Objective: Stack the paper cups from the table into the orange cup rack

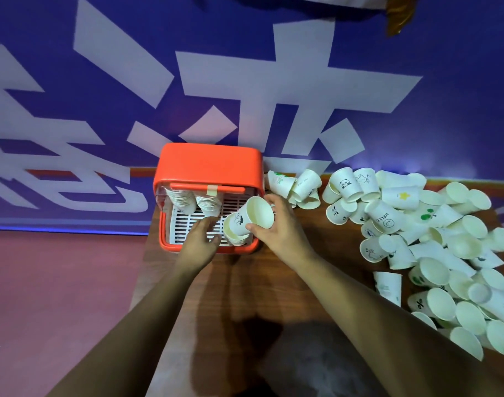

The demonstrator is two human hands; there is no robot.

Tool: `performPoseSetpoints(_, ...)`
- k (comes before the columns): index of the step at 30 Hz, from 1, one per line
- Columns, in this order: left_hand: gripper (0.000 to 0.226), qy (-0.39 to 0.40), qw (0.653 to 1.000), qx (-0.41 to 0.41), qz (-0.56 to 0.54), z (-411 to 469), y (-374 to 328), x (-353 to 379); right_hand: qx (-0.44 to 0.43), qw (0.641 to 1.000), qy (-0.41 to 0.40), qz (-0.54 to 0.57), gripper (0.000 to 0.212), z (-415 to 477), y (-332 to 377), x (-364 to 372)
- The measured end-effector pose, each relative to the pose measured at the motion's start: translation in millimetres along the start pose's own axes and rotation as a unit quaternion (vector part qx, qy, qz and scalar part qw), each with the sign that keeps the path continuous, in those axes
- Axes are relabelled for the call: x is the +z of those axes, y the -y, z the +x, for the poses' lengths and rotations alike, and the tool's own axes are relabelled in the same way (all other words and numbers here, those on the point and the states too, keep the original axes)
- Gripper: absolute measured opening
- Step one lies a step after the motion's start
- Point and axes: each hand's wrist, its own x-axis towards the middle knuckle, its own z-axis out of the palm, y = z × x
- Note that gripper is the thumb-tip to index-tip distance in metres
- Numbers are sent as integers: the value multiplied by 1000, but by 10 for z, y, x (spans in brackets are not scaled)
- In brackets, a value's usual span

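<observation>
Right hand (278, 229), frame centre: fingers (269, 198) are curled over the rim and far side of a white paper cup with a small black drawing (249, 214), and the thumb is pressed to its near side. A firm hold is shown. The cup is tilted, with its mouth turned up and to the right, and is held just above the front right corner of the rack.

Left hand (199, 239), just left of that cup: fingers are loosely bent over the white slatted floor (184, 222) of the rack. The tips are blurred. Whether anything is pinched or merely touched cannot be told.

Directly under the held cup a short nested stack of white cups (237, 239) is seen, standing inside the rack. It is judged to be the target for this cup.

Orange plastic cup rack with a rounded lid (207, 164), above centre: two more nested stacks (183, 199) are lodged side by side under the lid at the back left.

Brown wooden table (259, 285): a large heap of loose white paper cups (434, 245) is spread over the right of the frame, mostly on their sides.

Progress, as judged: three stacks are started and one cup is in hand. The bulk of the cups is left on the table, so the task is taken to be well short of done.
</observation>
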Motion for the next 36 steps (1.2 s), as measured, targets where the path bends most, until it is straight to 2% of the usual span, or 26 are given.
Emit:
performPoseSetpoints(3,22,-13,997,5,-72,-46,-74,-62,-20,999,-9,-26,70,21,-12,139)
performPoseSetpoints(5,17,-10,993,14,-119,-55,-142,-84,-28,999,-1,-39,73,30,-21,225)
performPoseSetpoints(11,47,33,978,23,-203,43,-119,-122,-58,992,58,-91,73,97,-82,425)
performPoseSetpoints(17,47,85,989,47,-107,175,67,-54,-6,985,122,-123,81,113,-223,529)
performPoseSetpoints(27,50,87,993,67,-40,265,136,-6,33,987,119,-104,78,135,-299,582)
performPoseSetpoints(30,46,73,995,66,-26,232,139,-34,53,989,102,-93,77,58,-280,495)
performPoseSetpoints(36,27,-10,998,33,-50,54,70,-139,118,986,17,-116,65,-341,-430,-11)
